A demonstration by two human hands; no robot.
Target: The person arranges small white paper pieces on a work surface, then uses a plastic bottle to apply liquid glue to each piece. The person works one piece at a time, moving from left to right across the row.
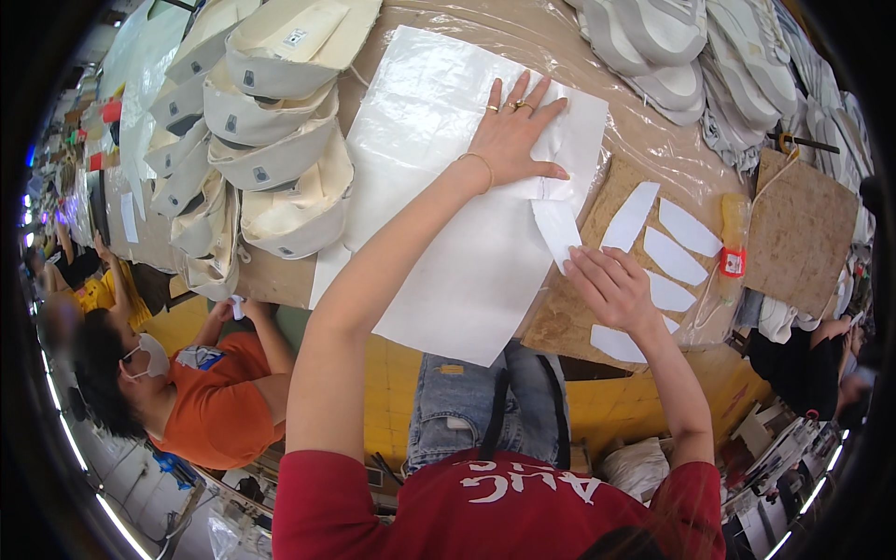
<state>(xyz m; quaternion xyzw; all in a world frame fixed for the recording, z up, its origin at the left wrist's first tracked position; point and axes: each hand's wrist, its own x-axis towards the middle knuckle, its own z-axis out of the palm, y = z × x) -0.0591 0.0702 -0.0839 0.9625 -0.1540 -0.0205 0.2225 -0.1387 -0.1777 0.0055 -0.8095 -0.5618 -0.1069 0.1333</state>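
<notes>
My left hand [514, 140] lies flat with fingers spread on a large glossy white sheet [439, 252], pressing near its far right part. A small white cut-out piece [556, 227] sits at the sheet's right edge, pinched at its near end between the thumb and fingers of my right hand [609, 287]. Whether that piece is still joined to the sheet I cannot tell. Just right of it, several similar curved white pieces [674, 255] are spread over a brown board [563, 322].
Stacked cream shoe uppers [289, 173] stand at the left, grey-white shoe parts [644, 47] at the far right. A bottle with a red cap [733, 261] lies beside the pieces, near another brown board [801, 229]. Left of me sits a person in orange [219, 411].
</notes>
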